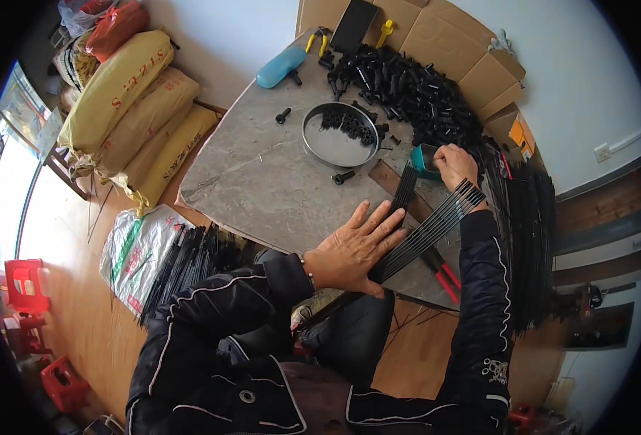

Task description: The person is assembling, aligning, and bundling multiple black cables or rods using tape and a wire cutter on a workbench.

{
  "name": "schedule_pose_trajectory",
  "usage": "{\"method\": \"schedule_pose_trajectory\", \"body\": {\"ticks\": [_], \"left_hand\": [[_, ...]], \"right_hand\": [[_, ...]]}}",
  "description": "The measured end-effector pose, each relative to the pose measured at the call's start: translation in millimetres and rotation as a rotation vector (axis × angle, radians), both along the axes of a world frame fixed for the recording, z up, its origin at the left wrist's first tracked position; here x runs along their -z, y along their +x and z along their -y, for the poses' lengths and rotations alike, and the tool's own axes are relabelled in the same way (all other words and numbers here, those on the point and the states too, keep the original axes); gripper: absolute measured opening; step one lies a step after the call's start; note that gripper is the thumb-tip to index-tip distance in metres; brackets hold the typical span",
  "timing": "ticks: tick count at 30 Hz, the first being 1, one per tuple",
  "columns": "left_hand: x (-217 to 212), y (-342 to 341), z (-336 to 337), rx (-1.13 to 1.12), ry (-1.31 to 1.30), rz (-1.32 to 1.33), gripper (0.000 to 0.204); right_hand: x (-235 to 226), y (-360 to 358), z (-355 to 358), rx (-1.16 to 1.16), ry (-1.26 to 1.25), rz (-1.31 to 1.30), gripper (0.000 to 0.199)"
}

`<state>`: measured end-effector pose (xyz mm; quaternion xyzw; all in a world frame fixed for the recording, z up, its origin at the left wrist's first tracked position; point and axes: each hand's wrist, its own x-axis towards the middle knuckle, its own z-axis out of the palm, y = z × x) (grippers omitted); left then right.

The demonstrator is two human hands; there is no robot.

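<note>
L hand [351, 250] lies flat, fingers spread and released, palm pressing down on a fan of thin black rods [426, 232] on the bench [262, 174]. It grips nothing, just pins them. The rods run from under the L palm up and to the right, their far ends reaching the R hand [455, 165]. R fingers are curled shut at those rod tips, right against a small teal cup [423, 159]; can't tell if they pinch a rod end, a small part, or both.

Step in hand, as I judge it: working the rod ends one by one at the R fingers while the L palm keeps the fan from sliding. Next move prob. calls for steady L pressure so the rods stay in a row, and a fine pinch on the R side at one tip w/o disturbing its neighbours.

Around: beyond the R fingers, a big heap of black caps [407, 90]. Ahead of the L fingertips, a round metal tray [313, 141] w/ more black bits in it, and a loose bolt [342, 177] just before it. Red-handled cutters [444, 275] lie under the rods, near the L thumb side. More rods hang in a bundle [527, 239] off the bench edge, right of the R wrist. Cutters and loose bits could snag the fan if it shifts.
</note>
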<state>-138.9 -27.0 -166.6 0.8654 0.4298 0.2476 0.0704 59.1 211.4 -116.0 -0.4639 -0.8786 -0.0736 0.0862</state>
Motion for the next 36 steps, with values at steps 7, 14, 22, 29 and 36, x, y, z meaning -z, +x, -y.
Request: {"method": "schedule_pose_trajectory", "body": {"ticks": [7,14,22,29,36], "left_hand": [[-5,1,10,0.104,-0.062,-0.066,0.108],[-6,2,16,0.107,-0.096,-0.091,0.107],[-6,3,15,0.084,-0.062,-0.145,0.100],[-7,2,13,0.109,-0.130,-0.093,0.107],[-8,2,11,0.123,-0.140,-0.096,0.107]], "right_hand": [[-28,20,27,-0.144,0.249,-0.169,0.010],[7,16,97,-0.191,-0.083,-0.389,0.008],[26,30,101,-0.087,-0.204,-0.638,0.016],[22,23,101,-0.105,-0.197,-0.604,0.016],[21,15,92,-0.258,-0.001,-0.525,0.011]]}}
